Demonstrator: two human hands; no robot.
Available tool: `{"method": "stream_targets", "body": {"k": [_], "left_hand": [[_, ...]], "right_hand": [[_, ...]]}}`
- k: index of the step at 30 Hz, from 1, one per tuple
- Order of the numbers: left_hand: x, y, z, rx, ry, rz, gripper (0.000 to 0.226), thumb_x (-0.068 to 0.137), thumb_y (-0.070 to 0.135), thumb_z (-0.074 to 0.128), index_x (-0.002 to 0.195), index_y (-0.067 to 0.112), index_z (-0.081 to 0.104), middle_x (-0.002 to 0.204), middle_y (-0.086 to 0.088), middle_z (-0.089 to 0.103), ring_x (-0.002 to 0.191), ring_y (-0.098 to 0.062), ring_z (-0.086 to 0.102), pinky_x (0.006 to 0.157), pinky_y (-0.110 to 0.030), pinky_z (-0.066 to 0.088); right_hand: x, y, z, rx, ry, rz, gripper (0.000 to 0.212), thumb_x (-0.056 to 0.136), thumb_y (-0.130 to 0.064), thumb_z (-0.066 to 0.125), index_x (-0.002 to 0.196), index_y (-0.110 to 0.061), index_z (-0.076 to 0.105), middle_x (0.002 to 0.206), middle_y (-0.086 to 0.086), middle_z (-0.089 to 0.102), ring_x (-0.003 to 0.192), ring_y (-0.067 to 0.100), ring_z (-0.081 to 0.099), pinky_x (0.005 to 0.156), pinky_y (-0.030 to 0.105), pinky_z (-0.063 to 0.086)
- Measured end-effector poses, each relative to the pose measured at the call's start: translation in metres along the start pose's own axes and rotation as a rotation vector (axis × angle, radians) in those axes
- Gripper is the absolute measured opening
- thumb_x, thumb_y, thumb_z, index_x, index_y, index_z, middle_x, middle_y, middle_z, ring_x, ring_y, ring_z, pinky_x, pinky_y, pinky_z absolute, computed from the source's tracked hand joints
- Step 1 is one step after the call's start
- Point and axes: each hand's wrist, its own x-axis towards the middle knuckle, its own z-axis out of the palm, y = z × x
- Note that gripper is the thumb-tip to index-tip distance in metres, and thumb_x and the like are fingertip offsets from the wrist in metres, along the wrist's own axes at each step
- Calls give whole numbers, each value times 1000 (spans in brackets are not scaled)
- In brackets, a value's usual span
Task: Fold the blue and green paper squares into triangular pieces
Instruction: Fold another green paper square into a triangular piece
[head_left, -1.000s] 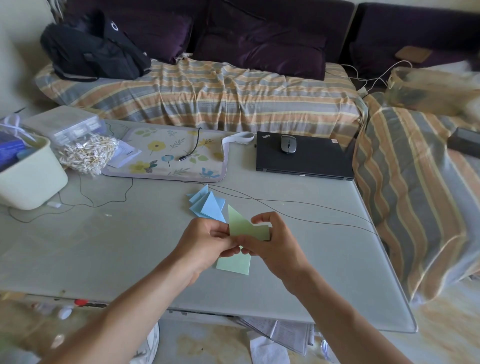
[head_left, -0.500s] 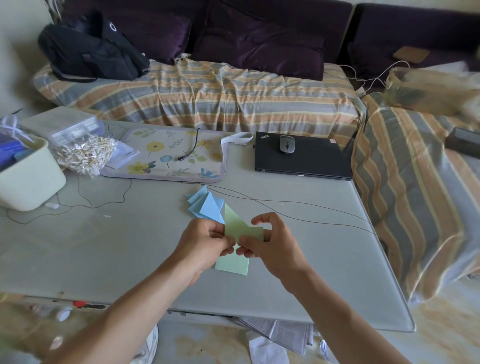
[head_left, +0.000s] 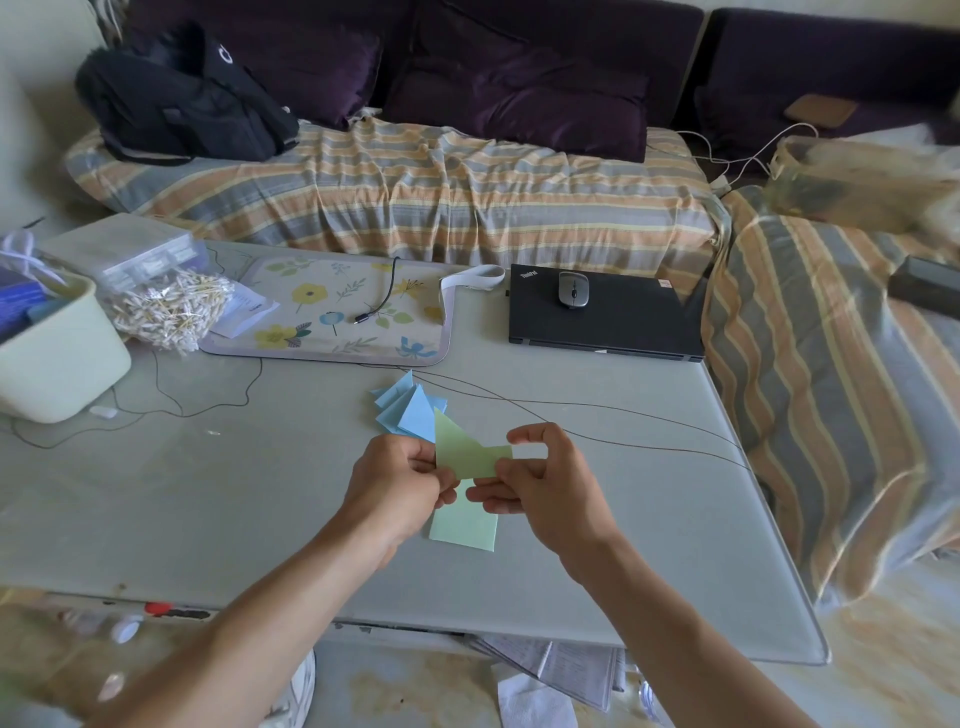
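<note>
I see blue triangles piled on the table; my left hand and right hand pinch a half-folded green sheet, another green square waits.

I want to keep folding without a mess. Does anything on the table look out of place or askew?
Mostly no. Thin dark cables trail loose across the table just behind the blue folded pieces, near both hands' green paper, where they could snag.

Grey table before a striped-covered sofa (purple cushions).
</note>
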Motion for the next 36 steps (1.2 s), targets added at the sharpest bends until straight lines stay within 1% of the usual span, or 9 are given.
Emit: {"method": "stream_targets", "body": {"k": [7,11,13,17,19,24,29,31,36], "left_hand": [[-8,8,-3,-172,-5,-44,7,88,-3,73,94,1,70,74,-9,77,74,-25,76,78,-34,64],[-7,8,-1,-106,-6,-84,44,83,14,82,118,12,56,92,-2,74,90,-24,75,91,-39,59],[-8,10,-2,13,3,-26,54,80,26,85,122,26,51,103,8,64,95,-10,66,82,-28,51],[-4,7,-4,82,-40,63,14,80,29,84,92,29,77,92,11,75,84,-4,68,71,-21,45],[-3,4,-5,77,-37,72,3,82,26,83,81,27,80,85,11,77,88,-8,71,78,-24,50],[-1,2,-3,46,-109,-30,0,85,22,79,85,21,80,82,9,75,79,-10,66,71,-18,44],[-5,2,-1,23,-113,-16,4,83,17,80,85,19,77,82,5,76,77,-13,66,70,-20,45],[-5,3,0,63,-15,77,13,77,18,85,82,21,73,74,8,69,71,-10,62,68,-23,45],[-11,11,3,187,124,413,15,75,18,87,72,23,74,68,10,70,62,-5,61,61,-16,46]], "right_hand": [[1,0,-4,69,17,4,36,92,-3,71,120,-11,51,91,12,78,81,25,78,79,31,63],[4,4,-5,-77,16,9,39,88,-2,72,119,-14,52,83,4,77,73,22,73,85,42,60],[3,5,-4,-198,-26,2,38,86,-4,70,116,-20,51,83,1,77,74,22,73,87,47,57],[3,7,-1,-328,-50,-15,38,85,-6,66,115,-23,49,84,0,76,79,24,71,67,34,52],[4,8,-2,-319,-8,-25,36,86,-8,67,114,-23,51,82,-1,76,80,23,71,70,33,53],[9,7,-6,-123,108,-18,20,88,-8,69,106,-18,65,82,4,75,71,14,65,76,32,54],[9,7,-4,-100,73,9,10,92,-12,66,88,-12,75,85,9,78,74,18,70,83,41,60],[9,9,-4,-177,97,-6,10,90,-18,67,83,-17,75,79,2,76,72,16,68,80,42,60],[9,9,-4,-305,141,-32,12,87,-22,65,76,-19,69,62,-13,61,60,8,51,56,22,40]]}}
